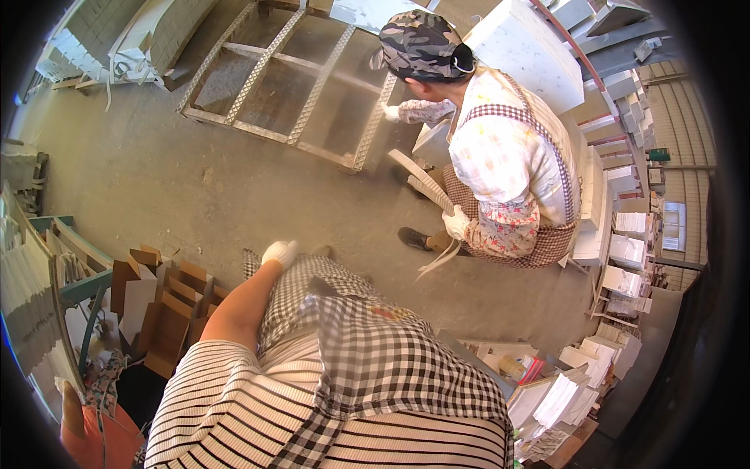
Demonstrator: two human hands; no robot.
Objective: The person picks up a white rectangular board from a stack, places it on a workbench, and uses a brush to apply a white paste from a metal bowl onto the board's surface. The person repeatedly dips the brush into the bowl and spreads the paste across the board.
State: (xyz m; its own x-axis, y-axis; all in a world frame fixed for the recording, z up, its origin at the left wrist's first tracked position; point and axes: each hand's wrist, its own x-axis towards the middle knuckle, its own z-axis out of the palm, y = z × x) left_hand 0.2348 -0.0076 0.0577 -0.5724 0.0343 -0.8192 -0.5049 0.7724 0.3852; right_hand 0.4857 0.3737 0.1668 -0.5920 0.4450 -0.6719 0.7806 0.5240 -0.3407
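My left hand (280, 254), in a white glove, lies against the front edge of my black-and-white checked apron (375, 344). Its fingers are turned from view, and nothing shows held in it. My right hand is out of sight, with only apron and striped shirt (211, 399) on that side. Ahead to the right a co-worker in a camouflage cap (422, 47) crouches or sits low. One gloved hand of theirs (455, 224) grips several thin pale strips (424, 181); the other (391, 113) is at a metal frame (269, 74).
Flattened and opened cardboard boxes (168, 320) stand at my left, beside a green metal rack (86, 285). Another person's orange garment (105, 434) shows at lower left. White stacked blocks (531, 55) are behind the co-worker. Stacked white pieces (558, 399) lie at right.
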